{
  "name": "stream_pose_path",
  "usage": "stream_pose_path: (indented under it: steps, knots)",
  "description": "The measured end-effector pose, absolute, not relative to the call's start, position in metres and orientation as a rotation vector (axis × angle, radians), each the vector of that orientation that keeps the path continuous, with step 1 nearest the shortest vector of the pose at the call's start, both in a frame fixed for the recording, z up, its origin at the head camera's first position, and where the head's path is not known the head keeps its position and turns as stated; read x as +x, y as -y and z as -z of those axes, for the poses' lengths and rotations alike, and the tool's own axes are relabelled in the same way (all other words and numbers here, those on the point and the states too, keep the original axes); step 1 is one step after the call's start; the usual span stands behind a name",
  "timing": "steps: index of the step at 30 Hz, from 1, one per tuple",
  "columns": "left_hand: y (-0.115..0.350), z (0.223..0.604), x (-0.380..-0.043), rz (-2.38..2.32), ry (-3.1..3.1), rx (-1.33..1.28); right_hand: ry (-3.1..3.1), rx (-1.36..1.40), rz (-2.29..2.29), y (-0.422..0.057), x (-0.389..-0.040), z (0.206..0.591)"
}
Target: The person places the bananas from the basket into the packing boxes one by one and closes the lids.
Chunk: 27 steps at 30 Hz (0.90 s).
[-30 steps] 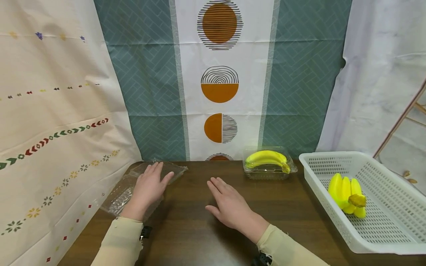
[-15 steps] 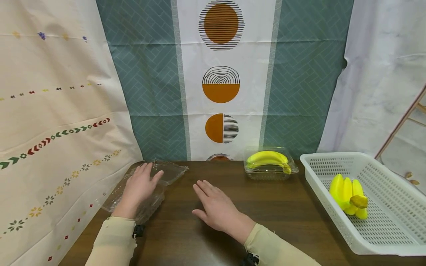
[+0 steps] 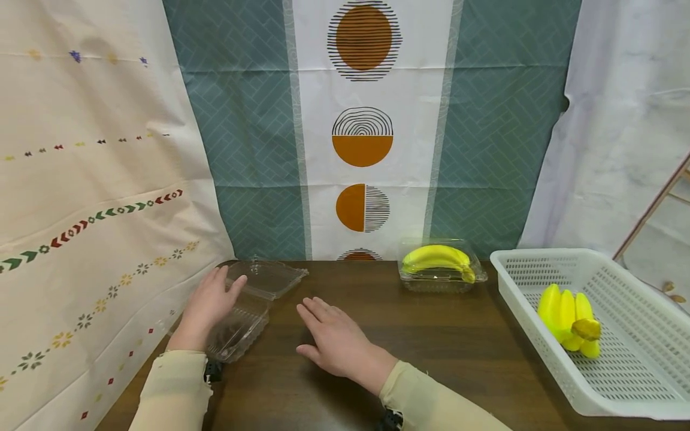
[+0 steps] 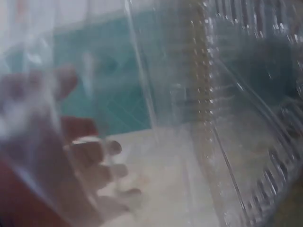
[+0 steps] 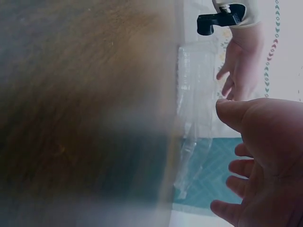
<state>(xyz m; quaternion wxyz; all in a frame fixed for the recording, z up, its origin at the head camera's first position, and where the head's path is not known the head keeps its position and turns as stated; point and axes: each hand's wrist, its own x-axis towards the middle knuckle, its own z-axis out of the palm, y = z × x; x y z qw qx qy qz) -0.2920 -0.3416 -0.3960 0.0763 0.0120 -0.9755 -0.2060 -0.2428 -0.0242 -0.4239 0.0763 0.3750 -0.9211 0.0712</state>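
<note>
A clear plastic clamshell box (image 3: 239,329) lies unfolded at the left of the table, its lid (image 3: 269,278) toward the back. My left hand (image 3: 207,305) is at the box's left side and covers part of it; in the left wrist view its fingers (image 4: 90,153) show through the clear plastic. Whether it touches the box I cannot tell. My right hand (image 3: 339,341) is over the table to the right of the box, apart from it, fingers straight and holding nothing. In the right wrist view both hands and the box (image 5: 196,85) appear.
A second clear box (image 3: 442,286) with a yellow banana (image 3: 436,258) inside stands at the back right. The white perforated basket (image 3: 539,359) on the right holds a bunch of bananas (image 3: 566,314). Patterned cloths (image 3: 259,131) border the brown table (image 3: 345,281).
My left hand has moved left, off the middle of the box, so more of the box shows. The right hand has moved left and slightly nearer to me.
</note>
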Motion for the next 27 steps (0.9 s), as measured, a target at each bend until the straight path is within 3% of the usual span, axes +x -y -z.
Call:
stream_pose_path:
  steps: [27]
  knots:
    - [0.389,0.397,-0.280,0.659,2.914,0.121,2.734,1.302,-0.109,0.076,-0.238,0.425]
